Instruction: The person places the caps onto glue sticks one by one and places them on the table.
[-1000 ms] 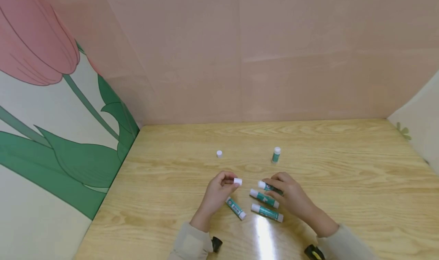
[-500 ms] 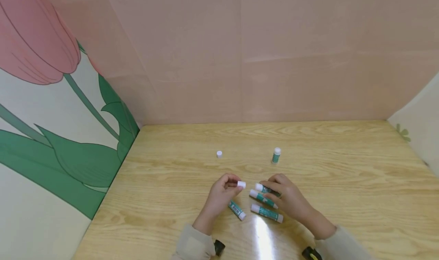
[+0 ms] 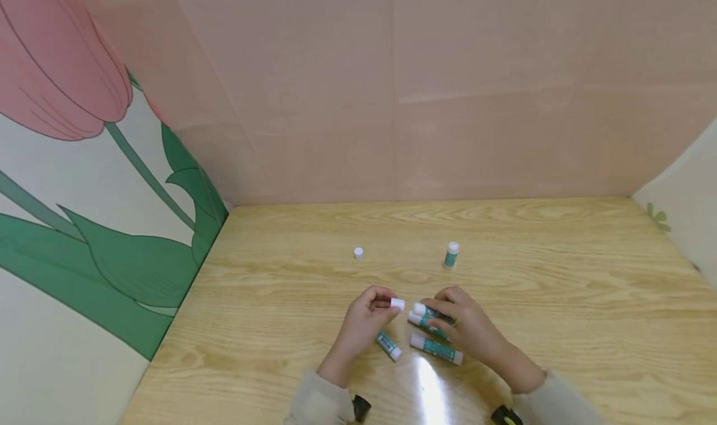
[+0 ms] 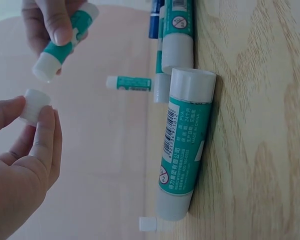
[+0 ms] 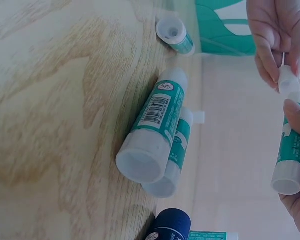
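Note:
My left hand (image 3: 361, 322) pinches a small white cap (image 4: 36, 106) between thumb and fingertips. Opposite it, my right hand (image 3: 476, 325) grips a green-and-white glue stick (image 4: 65, 42), its white end tilted toward the cap. In the head view a narrow gap separates cap and stick; in the right wrist view they overlap. Below the held stick lies another glue stick (image 3: 420, 320), partly covered by the right hand. A third glue stick (image 3: 437, 348) lies nearer the front, and one more glue stick (image 4: 185, 145) rests beside the left wrist.
Farther back on the wooden table (image 3: 280, 251), a glue stick (image 3: 451, 255) stands upright and a loose white cap (image 3: 358, 252) sits to its left. A dark blue stick (image 5: 170, 224) shows at the bottom of the right wrist view. A pink backdrop (image 3: 392, 101) rises behind the table.
My left hand has moved right with the cap, and my right hand slightly left with the glue stick. The gap between cap and stick has narrowed.

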The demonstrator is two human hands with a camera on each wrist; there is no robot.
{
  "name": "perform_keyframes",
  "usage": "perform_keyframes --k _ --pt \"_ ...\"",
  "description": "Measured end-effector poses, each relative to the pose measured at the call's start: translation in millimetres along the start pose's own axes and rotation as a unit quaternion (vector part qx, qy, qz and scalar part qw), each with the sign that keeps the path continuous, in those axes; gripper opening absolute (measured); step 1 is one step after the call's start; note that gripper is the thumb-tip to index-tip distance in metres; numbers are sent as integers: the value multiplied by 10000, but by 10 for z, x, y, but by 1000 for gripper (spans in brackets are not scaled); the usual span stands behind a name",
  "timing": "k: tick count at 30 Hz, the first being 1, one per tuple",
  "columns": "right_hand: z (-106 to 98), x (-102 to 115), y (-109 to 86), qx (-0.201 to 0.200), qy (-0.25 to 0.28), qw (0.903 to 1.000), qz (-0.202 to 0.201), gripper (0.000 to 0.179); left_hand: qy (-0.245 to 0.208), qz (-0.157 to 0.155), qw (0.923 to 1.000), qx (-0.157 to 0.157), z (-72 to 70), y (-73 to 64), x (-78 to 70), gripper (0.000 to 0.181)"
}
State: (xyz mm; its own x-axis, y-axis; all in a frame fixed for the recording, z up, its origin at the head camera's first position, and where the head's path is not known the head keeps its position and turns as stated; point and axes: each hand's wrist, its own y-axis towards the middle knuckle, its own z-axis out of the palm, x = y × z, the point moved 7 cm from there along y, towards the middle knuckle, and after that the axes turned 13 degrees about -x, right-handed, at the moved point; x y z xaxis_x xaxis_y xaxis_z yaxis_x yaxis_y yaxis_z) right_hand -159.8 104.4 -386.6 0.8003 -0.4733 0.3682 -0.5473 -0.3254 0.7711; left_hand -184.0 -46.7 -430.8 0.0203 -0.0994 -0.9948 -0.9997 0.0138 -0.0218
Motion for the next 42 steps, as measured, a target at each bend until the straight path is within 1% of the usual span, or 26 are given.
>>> perform_keyframes --k 3,8,14,17,23,28,34,38,42 --pt "8 15 2 17 10 10000 -28 42 -49 -31 10000 5 6 2 10 26" --pt "18 13 -1 44 2 10000 -1 40 -121 114 9999 -11 16 -1 -12 24" --pt "37 -6 -14 124 32 9999 79 30 -44 158 9998 86 52 -19 -11 27" --pt "50 -8 -22 172 73 9997 126 32 -37 179 9998 107 64 -29 -21 26" --pt "62 -10 -27 172 98 9997 158 43 -29 193 9997 116 84 -39 -27 21" --pt "65 -17 -29 164 97 9997 170 31 -9 147 9996 223 105 -45 -25 23" --pt "56 -8 -34 119 131 9998 113 31 -24 211 9992 324 129 -59 -33 22" --pt "59 2 -33 81 106 9999 87 35 8 295 9991 318 137 -62 -41 22" --pt "74 13 -28 115 34 9998 150 37 142 373 9988 269 140 -60 -41 22"
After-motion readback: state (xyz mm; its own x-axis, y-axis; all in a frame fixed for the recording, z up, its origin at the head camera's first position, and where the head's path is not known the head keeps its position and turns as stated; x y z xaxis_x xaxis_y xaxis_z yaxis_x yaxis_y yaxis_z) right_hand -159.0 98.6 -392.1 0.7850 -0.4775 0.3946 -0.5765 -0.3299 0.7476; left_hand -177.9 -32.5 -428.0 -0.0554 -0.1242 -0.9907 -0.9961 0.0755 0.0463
